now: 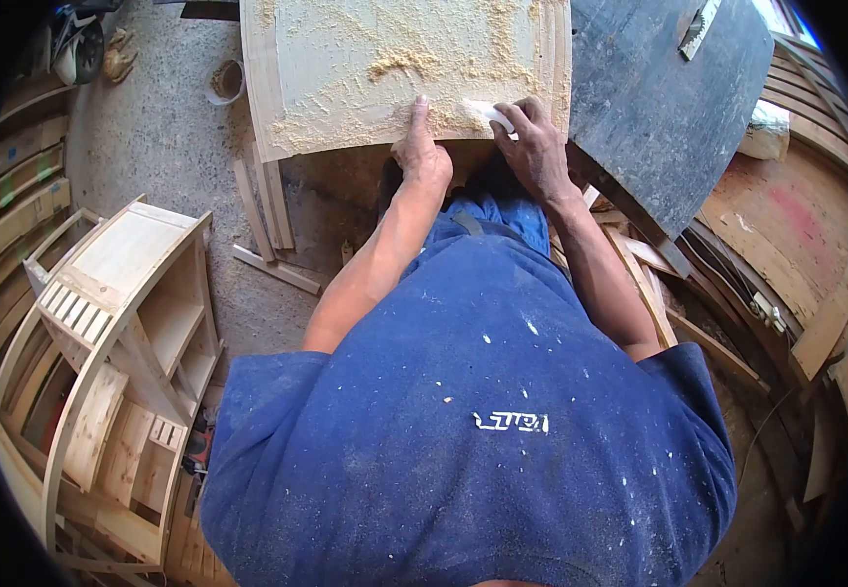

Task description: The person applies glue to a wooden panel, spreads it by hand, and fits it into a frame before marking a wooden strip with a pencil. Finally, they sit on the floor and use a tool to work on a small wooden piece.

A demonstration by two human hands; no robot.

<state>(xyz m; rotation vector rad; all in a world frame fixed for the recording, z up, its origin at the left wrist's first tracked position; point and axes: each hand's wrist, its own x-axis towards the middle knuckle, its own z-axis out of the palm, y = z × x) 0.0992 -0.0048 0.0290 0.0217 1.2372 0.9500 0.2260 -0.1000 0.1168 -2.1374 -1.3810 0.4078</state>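
Observation:
A pale wooden board (336, 73) strewn with sawdust lies in front of me, its near edge close to my waist. My left hand (422, 152) grips that edge, thumb stretched over the top and the other fingers hidden. Near the board's right corner, my right hand (539, 147) is closed on a small white piece (488, 112), thumb and fingers pinching its right end. The white piece lies low over the dusty surface; its exact kind does not show. A clump of shavings (400, 67) is heaped just beyond my left thumb.
A dark tabletop (664, 108) adjoins the board on the right, with a toothed blade-like strip (701, 29) on it. To the left stand a wooden cabinet frame (135, 323) and a small bucket (227, 82). Loose wood strips (266, 205) lie beside my left arm.

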